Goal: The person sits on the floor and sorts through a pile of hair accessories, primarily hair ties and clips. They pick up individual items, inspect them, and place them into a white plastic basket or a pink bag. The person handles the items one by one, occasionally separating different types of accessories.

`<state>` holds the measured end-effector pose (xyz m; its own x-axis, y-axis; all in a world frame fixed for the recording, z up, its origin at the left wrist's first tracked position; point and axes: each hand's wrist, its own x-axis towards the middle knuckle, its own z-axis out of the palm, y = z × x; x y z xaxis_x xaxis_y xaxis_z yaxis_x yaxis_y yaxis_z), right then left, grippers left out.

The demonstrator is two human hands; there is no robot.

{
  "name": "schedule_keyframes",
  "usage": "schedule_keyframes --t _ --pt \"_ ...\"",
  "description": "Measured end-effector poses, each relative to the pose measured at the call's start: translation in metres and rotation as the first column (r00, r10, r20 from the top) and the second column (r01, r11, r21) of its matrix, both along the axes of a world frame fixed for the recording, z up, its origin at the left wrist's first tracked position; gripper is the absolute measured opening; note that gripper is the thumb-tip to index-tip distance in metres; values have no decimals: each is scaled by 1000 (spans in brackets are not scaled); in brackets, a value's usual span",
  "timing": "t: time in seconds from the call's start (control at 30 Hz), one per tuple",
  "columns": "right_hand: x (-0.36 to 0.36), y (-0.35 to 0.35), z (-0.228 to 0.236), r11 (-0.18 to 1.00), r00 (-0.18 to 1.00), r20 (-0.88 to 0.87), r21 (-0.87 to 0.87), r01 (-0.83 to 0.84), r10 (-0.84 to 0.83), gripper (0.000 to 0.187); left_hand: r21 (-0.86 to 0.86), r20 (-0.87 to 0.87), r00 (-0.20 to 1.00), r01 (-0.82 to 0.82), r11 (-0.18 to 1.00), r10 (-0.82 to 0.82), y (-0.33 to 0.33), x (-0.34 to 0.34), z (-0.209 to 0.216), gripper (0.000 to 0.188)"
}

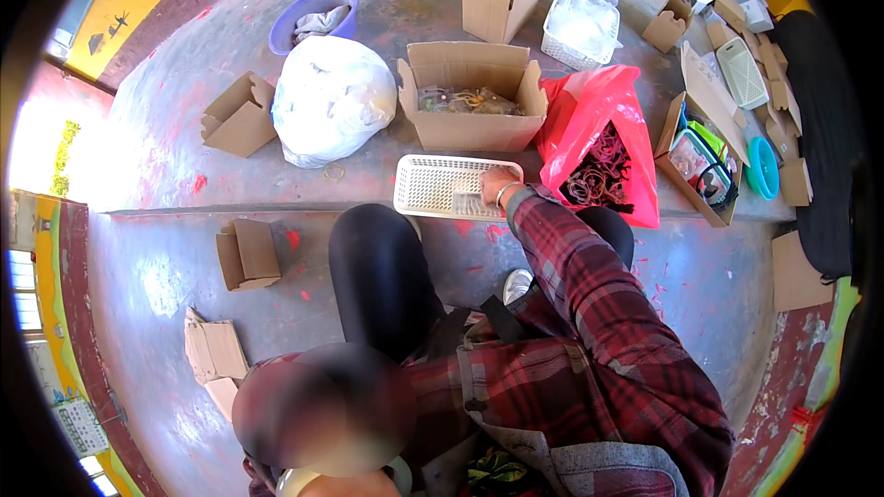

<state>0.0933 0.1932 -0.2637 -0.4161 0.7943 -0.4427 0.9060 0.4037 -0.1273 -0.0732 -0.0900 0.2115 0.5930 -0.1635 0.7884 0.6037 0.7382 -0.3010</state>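
My right hand [495,184] reaches into the right end of a cream perforated plastic basket [419,207], which sits near the edge of the raised floor. Its fingers are closed at what looks like a clear plastic bag [467,203]; the fingertips are too small to make out finely. A red plastic bag [575,120] full of dark and pink stringy loops [600,170] stands just right of that hand. Behind the basket is an open cardboard box [470,133] with clear packets inside. My left hand cannot be made out; a blurred patch covers the lower left.
A stuffed white bag [333,101], a purple tub [345,26] and a small carton [241,117] stand at far left. A filled carton [493,9] and a white basket [566,53] are behind. On the right are an open box [672,170] and a turquoise basket [762,168].
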Motion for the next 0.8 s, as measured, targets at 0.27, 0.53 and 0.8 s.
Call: schedule_keyframes --t 0.27,0.53,0.8 --pt "22 1 41 975 957 -191 2 222 -217 19 -58 -74 869 486 872 -489 -1 -6 -13 28" --pt "19 8 19 982 969 -179 56 182 -170 21 141 -62 969 246 959 -240 17 0 -6 31" --pt "21 1 13 964 975 -169 199 177 -144 15 82 -60 940 341 936 -337 29 11 0 33"
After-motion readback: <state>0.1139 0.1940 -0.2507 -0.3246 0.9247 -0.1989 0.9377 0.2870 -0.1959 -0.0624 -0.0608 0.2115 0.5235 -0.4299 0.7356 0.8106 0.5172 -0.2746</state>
